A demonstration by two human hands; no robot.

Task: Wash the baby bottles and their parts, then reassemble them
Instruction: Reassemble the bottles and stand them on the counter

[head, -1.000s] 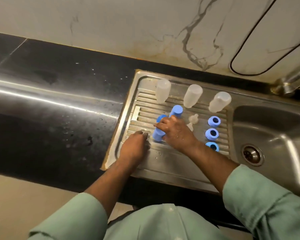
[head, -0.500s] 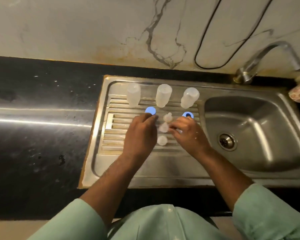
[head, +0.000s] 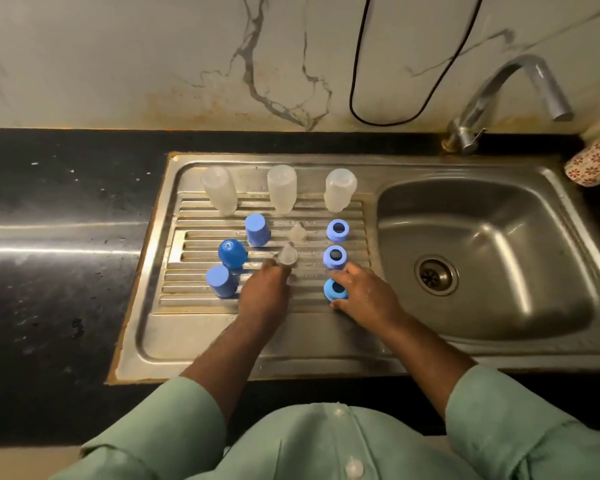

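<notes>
Parts laid out on drainboard [head: 201, 344] beside sink: three bottles [head: 282, 188] inverted at back, caps [head: 257, 230] left, teats [head: 287, 255] centre, collar rings [head: 336, 231] right

Left hand [head: 262, 296] fingers at near teat, grip cannot be told; right hand [head: 366, 294] fingers curled round nearest ring [head: 334, 289]

Step judged: sorting ahead of reassembly. Next move: teat to be seated in ring

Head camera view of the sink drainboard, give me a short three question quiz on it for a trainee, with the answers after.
1. How many clear bottles stand along the back of the drainboard?
2. True or false: the blue rings lie in a column on the side nearer the basin.
3. Which does the right hand hold in its grip: (a) a blue cap, (b) the nearest blue ring, (c) the tap?

Key
1. Three.
2. True.
3. (b); the left hand is at a clear teat, grip unclear.
</notes>
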